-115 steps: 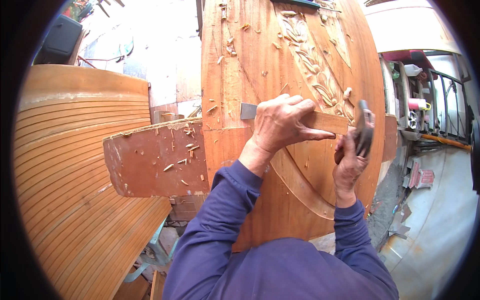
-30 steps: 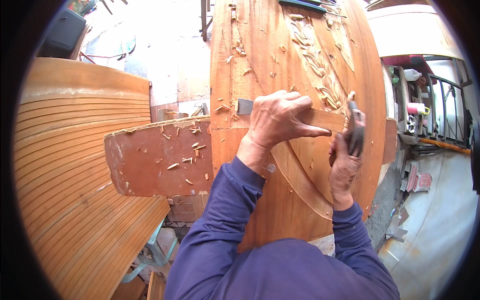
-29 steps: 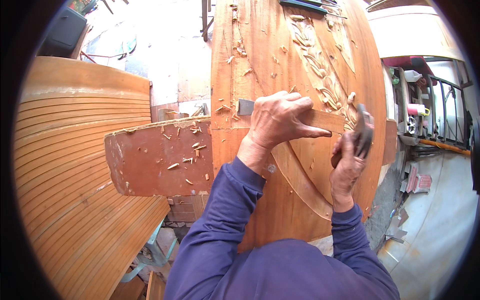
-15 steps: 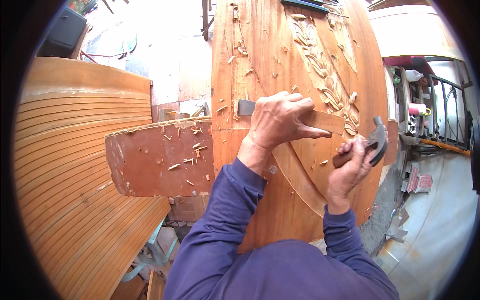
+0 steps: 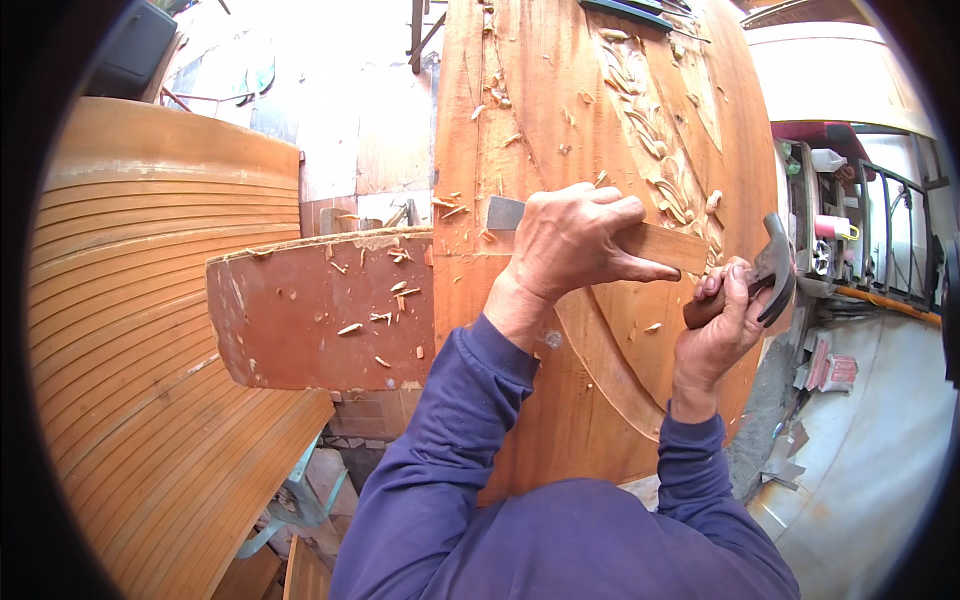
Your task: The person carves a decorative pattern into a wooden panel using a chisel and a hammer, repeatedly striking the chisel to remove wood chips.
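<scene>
My left hand [image 5: 565,238] is closed around a chisel with a wide steel blade [image 5: 503,213] and a flat wooden handle [image 5: 660,245], lying crosswise over a large wooden panel [image 5: 520,430]. My right hand [image 5: 728,330] grips a claw hammer [image 5: 772,262] beside the right end of the chisel handle, its dark head raised toward the panel's right side. A band of carved leaves [image 5: 650,135] runs up the panel above the handle, and a curved groove lies below my hands. Loose chips are scattered over the wood.
A reddish-brown board [image 5: 310,320] with chips juts left from under the panel. Grooved wooden sheets [image 5: 150,330] lean at the left, with a pale blue stool [image 5: 298,500] below. At the right are a dark metal railing [image 5: 895,230], a pink mug [image 5: 830,226] and a dark tray [image 5: 625,10] up top.
My right hand with the hammer has moved rightward, out from the chisel handle's end, and the hammer head has turned. The panel sits slightly further right in the view. My left hand keeps its grip.
</scene>
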### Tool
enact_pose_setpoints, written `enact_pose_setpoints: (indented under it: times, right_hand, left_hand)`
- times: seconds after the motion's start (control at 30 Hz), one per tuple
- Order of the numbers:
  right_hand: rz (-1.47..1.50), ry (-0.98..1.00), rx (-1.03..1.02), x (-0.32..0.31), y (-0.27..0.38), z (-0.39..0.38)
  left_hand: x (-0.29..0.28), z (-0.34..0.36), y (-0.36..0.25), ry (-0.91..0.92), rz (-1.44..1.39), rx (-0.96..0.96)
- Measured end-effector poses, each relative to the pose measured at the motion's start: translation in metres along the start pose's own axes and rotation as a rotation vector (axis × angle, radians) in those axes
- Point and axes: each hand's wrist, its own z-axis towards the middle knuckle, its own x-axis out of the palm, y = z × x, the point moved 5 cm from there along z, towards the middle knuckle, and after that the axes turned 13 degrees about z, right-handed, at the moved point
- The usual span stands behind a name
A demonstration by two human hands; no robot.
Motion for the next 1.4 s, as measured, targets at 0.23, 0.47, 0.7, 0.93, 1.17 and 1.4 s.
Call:
enact_pose_setpoints:
  times: [0.23, 0.47, 0.7, 0.93, 1.17, 1.4]
  right_hand:
    - [-0.397, 0.161, 0.147, -0.052, -0.032, -0.002]
    - [-0.577, 0.304, -0.073, -0.029, -0.04, -0.015]
    - [-0.17, -0.056, -0.035, -0.019, -0.019, -0.006]
    - [-0.293, 0.169, 0.2, -0.035, -0.026, 0.007]
    - [-0.264, 0.212, 0.167, -0.009, -0.028, -0.009]
    - [-0.248, 0.199, 0.133, -0.016, -0.027, -0.024]
  left_hand:
    - [0.0, 0.002, 0.005, 0.009, 0.028, -0.018]
    - [0.007, 0.002, 0.007, 0.014, 0.063, -0.008]
    - [0.003, 0.003, 0.004, 0.007, 0.065, 0.0]
    - [0.001, 0.004, 0.011, 0.042, 0.087, -0.043]
    - [-0.003, 0.005, 0.013, -0.029, 0.06, -0.033]
    - [-0.01, 0.003, -0.002, -0.167, 0.166, -0.029]
